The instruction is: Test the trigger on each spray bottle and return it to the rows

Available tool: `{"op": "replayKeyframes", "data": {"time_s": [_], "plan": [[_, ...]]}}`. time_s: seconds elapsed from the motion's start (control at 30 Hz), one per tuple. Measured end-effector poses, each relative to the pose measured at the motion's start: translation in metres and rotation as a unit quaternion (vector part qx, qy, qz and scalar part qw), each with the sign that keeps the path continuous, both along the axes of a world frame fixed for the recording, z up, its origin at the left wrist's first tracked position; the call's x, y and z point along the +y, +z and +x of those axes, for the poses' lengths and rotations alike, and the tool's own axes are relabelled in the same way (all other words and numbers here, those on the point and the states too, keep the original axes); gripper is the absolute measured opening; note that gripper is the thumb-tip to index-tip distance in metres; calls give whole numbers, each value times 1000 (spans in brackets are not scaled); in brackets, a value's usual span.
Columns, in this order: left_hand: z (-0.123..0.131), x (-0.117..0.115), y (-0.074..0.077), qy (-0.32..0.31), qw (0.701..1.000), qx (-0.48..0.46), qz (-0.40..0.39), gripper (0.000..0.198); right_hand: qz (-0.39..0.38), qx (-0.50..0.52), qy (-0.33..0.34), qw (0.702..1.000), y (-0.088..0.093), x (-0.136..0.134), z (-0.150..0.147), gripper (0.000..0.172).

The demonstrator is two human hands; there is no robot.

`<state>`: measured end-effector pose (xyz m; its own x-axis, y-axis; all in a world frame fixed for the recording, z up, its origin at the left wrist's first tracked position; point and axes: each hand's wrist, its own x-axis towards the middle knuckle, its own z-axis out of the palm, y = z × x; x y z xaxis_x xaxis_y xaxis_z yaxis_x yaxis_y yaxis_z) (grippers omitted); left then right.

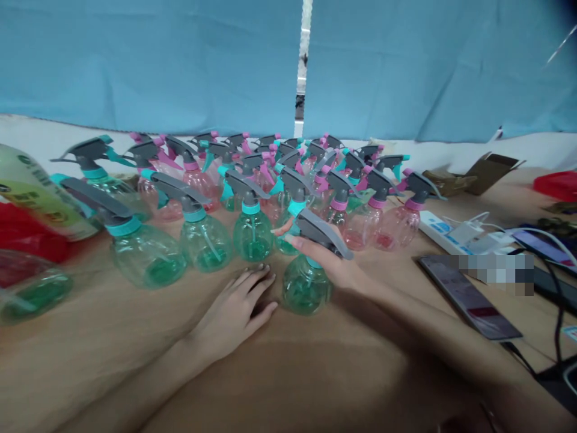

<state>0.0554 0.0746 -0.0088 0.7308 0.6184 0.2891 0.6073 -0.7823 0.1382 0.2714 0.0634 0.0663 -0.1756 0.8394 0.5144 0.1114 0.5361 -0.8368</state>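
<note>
Right grip (327, 264) on green spray bottle (307, 291), dip tube (301, 288) inside

Spray bottle (306, 287): clear plastic, green tint, rounded body, teal collar (314, 262), gray trigger head (322, 233). Stands upright on the surface (90, 355), closest of the group to the person. Right hand (336, 267) has its fingers curled around the trigger head, which points left. Left hand (234, 310) lies open beside the bottle, not touching it, fingers spread, fingertips on the surface. Behind, a dense group of upright spray bottles (252, 236): green-tinted ones with teal collars at front left, pink-tinted ones (363, 227) with pink collars to the right. All have gray heads. Rear bottles partly hidden by those in front.
</note>
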Motion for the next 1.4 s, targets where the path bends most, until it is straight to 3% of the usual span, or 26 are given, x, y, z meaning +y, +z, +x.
{"op": "replayKeyframes", "data": {"time_s": [0.6,0.97,1.4], "plan": [[-1,4,-2,-3,1000,-4,0,45,13,6,0,1000,6,-1,-1,9],[0,2,0,2,1000,16,7,47,15,0,-6,1000,-1,0,1,16],[0,0,1,-1,1000,5,5,47,-13,-1,-10,1000,5,-3,-1,19]]}}
